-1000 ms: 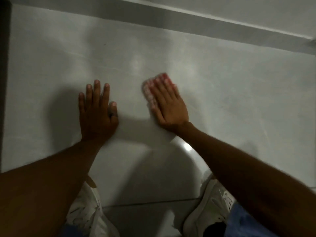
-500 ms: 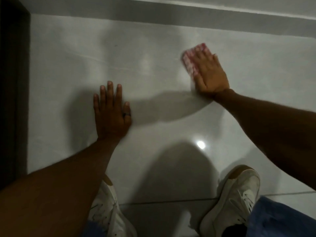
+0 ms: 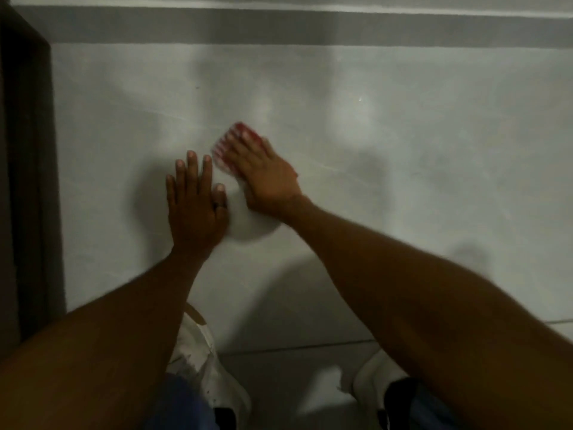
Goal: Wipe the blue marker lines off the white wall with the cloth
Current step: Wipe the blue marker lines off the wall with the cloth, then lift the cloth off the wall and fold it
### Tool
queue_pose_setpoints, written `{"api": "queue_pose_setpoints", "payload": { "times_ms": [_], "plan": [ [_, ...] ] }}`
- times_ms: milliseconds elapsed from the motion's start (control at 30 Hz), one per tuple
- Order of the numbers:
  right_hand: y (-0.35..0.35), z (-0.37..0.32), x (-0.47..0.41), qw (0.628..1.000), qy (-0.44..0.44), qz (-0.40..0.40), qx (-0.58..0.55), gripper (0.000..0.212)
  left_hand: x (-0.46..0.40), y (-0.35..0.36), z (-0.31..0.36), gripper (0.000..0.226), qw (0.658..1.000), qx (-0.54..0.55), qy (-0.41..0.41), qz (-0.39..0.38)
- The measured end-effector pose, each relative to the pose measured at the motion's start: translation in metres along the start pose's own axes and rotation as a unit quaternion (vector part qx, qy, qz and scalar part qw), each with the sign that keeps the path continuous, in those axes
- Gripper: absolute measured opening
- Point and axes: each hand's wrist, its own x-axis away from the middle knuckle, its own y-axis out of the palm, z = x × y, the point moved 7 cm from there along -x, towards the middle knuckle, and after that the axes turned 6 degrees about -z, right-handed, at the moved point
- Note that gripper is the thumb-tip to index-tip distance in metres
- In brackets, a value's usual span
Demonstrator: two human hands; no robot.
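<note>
My right hand (image 3: 266,178) lies flat on a red and white cloth (image 3: 224,150) and presses it against the white surface (image 3: 403,150). Only the cloth's upper left edge shows past my fingers. My left hand (image 3: 193,203) rests flat on the same surface just to the left, fingers apart, a ring on one finger, holding nothing. The two hands almost touch. I see no blue marker lines on the surface; only faint pale streaks run across it.
A dark frame (image 3: 24,166) runs down the left edge. A grey band (image 3: 310,29) crosses the top. My white shoes (image 3: 204,364) stand at the bottom on tiled floor, with blue trouser legs (image 3: 183,408).
My right hand has swept the cloth from the upper right back down and left, next to my left hand. The left hand stays planted on the surface.
</note>
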Motion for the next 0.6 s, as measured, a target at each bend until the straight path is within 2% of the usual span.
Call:
{"api": "queue_pose_setpoints", "payload": {
  "times_ms": [100,167,200,233,300,367,400,433,467,500,533,567,600],
  "plan": [
    [0.014,-0.025,0.058,0.994,0.008,-0.098,-0.057,0.087,-0.002,-0.023,-0.001,0.061,0.985,0.071,-0.023,-0.153],
    [0.006,-0.041,0.089,0.970,0.044,-0.193,-0.141,0.077,0.010,-0.047,0.008,0.056,0.938,0.177,-0.082,-0.287],
    [-0.008,-0.049,0.105,0.936,0.096,-0.229,-0.248,0.066,0.024,-0.064,0.016,0.052,0.897,0.248,-0.142,-0.338],
    [-0.025,-0.058,0.119,0.876,0.174,-0.248,-0.374,0.057,0.043,-0.082,0.024,0.049,0.844,0.324,-0.220,-0.366],
    [-0.074,-0.087,0.143,0.725,0.281,-0.219,-0.589,0.044,0.088,-0.122,0.043,0.040,0.719,0.463,-0.341,-0.390],
    [-0.123,-0.120,0.153,0.622,0.290,-0.205,-0.698,0.051,0.119,-0.165,0.055,0.043,0.602,0.592,-0.403,-0.354],
    [-0.149,-0.137,0.158,0.580,0.284,-0.221,-0.731,0.056,0.128,-0.188,0.052,0.044,0.557,0.641,-0.428,-0.310],
    [-0.177,-0.153,0.163,0.543,0.277,-0.241,-0.755,0.057,0.134,-0.214,0.046,0.043,0.532,0.669,-0.445,-0.269],
    [-0.206,-0.165,0.166,0.526,0.267,-0.261,-0.764,0.057,0.139,-0.242,0.038,0.042,0.526,0.681,-0.451,-0.234],
    [-0.234,-0.173,0.169,0.526,0.250,-0.279,-0.764,0.056,0.143,-0.273,0.029,0.041,0.540,0.681,-0.451,-0.204],
    [-0.263,-0.180,0.170,0.552,0.227,-0.295,-0.746,0.052,0.148,-0.304,0.016,0.041,0.569,0.667,-0.449,-0.171],
    [-0.291,-0.187,0.168,0.599,0.195,-0.307,-0.713,0.048,0.150,-0.336,0.002,0.042,0.598,0.653,-0.445,-0.137],
    [-0.318,-0.196,0.162,0.649,0.158,-0.314,-0.674,0.048,0.150,-0.367,-0.010,0.045,0.609,0.659,-0.430,-0.103]
  ]
}}
